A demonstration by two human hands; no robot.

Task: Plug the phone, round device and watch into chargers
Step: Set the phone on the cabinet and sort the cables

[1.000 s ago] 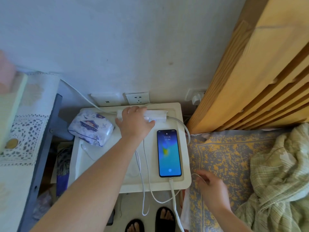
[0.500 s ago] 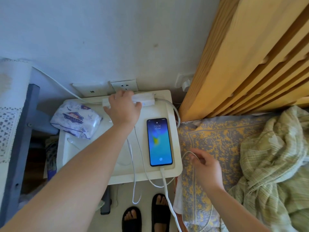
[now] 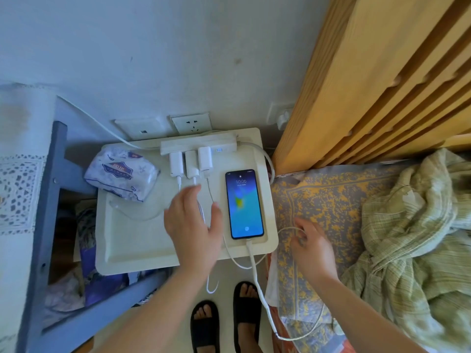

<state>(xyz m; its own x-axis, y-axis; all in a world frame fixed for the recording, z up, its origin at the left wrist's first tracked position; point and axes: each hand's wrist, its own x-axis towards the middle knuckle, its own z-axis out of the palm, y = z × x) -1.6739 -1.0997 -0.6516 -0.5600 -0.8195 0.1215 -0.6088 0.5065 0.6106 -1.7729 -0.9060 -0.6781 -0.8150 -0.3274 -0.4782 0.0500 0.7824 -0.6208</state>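
Phone (image 3: 244,203) on tray (image 3: 132,253), cable plugged in. Left hand (image 3: 193,222) beside phone, open, empty. Right hand (image 3: 309,244) right of phone pinches white cable (image 3: 285,229); I advise locating its connector end. Round device, watch unseen.

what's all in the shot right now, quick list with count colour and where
phone: 1, black, lit blue screen, right side of tray, cable in its near end
tray: 1, cream, centre
power strip: 1, cream, far edge of tray
charger plugs: 3, white, in the strip
tissue pack: 1, white and purple, tray's far left
wall socket: 1, white, wall behind tray
headboard: 1, wooden, right
blanket: 1, green check, on bed
sandals: 2, black, on the feet below tray
left hand: open over tray
right hand: at a white cable on bed
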